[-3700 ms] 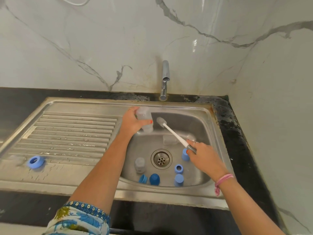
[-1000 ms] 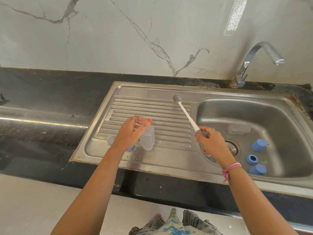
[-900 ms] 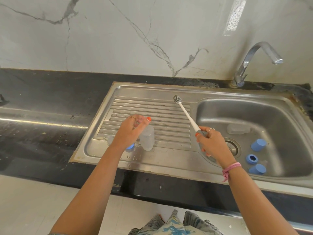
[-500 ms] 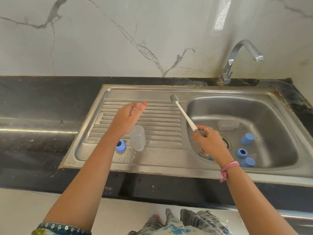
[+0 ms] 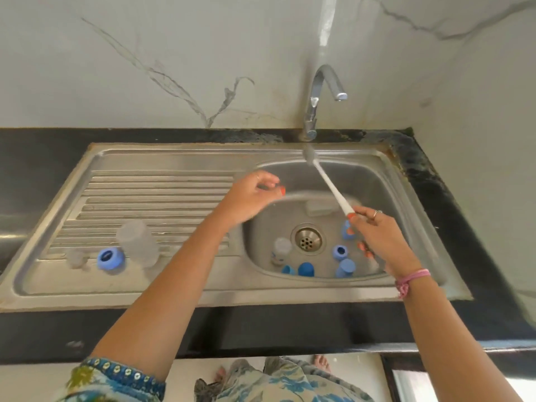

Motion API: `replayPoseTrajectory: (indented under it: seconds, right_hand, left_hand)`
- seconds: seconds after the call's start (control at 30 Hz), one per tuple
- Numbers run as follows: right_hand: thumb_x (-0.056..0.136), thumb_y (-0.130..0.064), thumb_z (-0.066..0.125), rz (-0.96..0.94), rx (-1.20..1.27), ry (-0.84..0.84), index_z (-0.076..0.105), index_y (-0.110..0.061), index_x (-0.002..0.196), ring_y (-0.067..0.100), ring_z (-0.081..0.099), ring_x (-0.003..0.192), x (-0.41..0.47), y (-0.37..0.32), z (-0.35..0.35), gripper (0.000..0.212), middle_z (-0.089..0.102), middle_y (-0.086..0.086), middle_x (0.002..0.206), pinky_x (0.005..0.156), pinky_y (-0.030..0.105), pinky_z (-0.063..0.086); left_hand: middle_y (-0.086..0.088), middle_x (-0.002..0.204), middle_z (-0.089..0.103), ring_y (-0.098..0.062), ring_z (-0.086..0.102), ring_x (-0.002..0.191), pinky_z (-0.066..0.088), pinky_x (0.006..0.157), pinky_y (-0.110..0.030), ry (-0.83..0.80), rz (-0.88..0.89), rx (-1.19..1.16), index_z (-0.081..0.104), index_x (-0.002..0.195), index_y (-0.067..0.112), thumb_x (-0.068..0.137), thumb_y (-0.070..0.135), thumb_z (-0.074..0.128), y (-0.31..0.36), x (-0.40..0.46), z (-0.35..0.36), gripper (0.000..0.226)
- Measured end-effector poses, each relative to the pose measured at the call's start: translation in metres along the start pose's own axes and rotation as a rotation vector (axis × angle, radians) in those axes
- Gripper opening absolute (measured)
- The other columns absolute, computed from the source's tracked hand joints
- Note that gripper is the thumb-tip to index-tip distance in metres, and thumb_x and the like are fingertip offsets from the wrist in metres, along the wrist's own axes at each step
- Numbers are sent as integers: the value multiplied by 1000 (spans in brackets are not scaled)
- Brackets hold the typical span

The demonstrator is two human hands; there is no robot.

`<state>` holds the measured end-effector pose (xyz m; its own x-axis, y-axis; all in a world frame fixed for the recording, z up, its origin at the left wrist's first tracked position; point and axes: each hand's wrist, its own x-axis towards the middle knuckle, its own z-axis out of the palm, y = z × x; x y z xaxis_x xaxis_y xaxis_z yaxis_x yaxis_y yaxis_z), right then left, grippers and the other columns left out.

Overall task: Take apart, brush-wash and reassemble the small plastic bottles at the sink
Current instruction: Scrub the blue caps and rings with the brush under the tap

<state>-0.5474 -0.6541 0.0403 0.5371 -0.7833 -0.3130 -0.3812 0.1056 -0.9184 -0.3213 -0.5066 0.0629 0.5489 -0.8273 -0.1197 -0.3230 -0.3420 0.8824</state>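
Your left hand [image 5: 251, 195] hangs loosely curled and empty while your right hand [image 5: 377, 239] grips the brush [image 5: 327, 184], whose swinging head could topple the bottle [image 5: 280, 250] in the sink [image 5: 377, 175]

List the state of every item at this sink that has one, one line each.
Left hand: fingers loosely curled, holding nothing.
Right hand: gripping the brush handle.
Brush: raised, head toward the tap.
Tap: no water visible.
Clear bottle: on the drainboard, uncapped.
Blue ring: on the drainboard, loose.
Small bottle: in the basin, capless.
Blue caps: loose in the basin.
Drain: unplugged.
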Motion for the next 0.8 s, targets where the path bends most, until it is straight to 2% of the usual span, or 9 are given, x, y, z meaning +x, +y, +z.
replayPoseTrajectory:
  seconds: [0.03,0.1,0.27,0.43,0.53,0.63,0.7,0.8]
  right_hand:
    - [96,-20,58,12,-66,16,65,-19,110,12,41,38,7,9,-13,16,65,6,75,32,20,30]
    - [95,-22,58,59,-67,6,65,-18,112,14,42,41,19,23,-36,18,66,8,78,33,19,29]
    - [97,-22,56,68,-41,-78,62,-19,116,11,40,40,40,37,-79,20,63,5,75,34,18,26]
    - [98,-25,55,56,-137,-193,63,-23,115,11,43,42,58,42,-104,19,63,6,79,35,21,29]
    - [98,-25,55,59,-156,-237,62,-32,104,11,43,43,67,41,-109,12,63,6,80,36,22,30]
    - [98,-23,55,63,-148,-252,61,-36,96,11,42,42,81,43,-110,15,62,5,79,35,22,29]
    - [97,-23,56,82,-151,-257,62,-33,103,11,43,41,91,46,-108,13,63,5,79,35,22,30]
    - [97,-25,56,107,-160,-254,61,-27,115,11,44,41,106,52,-105,19,65,6,81,35,22,31]
  left_hand:
    - [9,118,62,-7,61,105,44,85,-20,-40,22,84,61,113,27,88,27,69,-1,6,20,26]
    - [12,121,59,-7,58,111,42,87,-16,-107,13,111,60,117,26,87,24,71,1,15,54,32]
    - [5,125,59,-8,59,100,43,83,-19,-105,-85,55,56,126,20,87,23,71,5,39,114,42]
    - [5,121,60,-7,57,94,42,68,-8,-106,-158,98,57,125,18,89,23,69,-2,59,150,39]
    - [5,119,61,-7,57,96,42,76,-13,-140,-209,140,58,124,18,89,20,68,-9,65,166,36]
    - [-4,122,63,-12,59,96,42,84,-16,-189,-223,182,58,123,12,86,7,66,-23,71,186,38]
    - [-9,123,61,-13,57,92,41,82,-16,-289,-205,267,54,130,10,83,0,65,-31,69,201,49]
    - [-12,130,53,-22,53,115,37,92,-21,-436,-129,386,50,135,7,80,-4,65,-44,68,224,58]
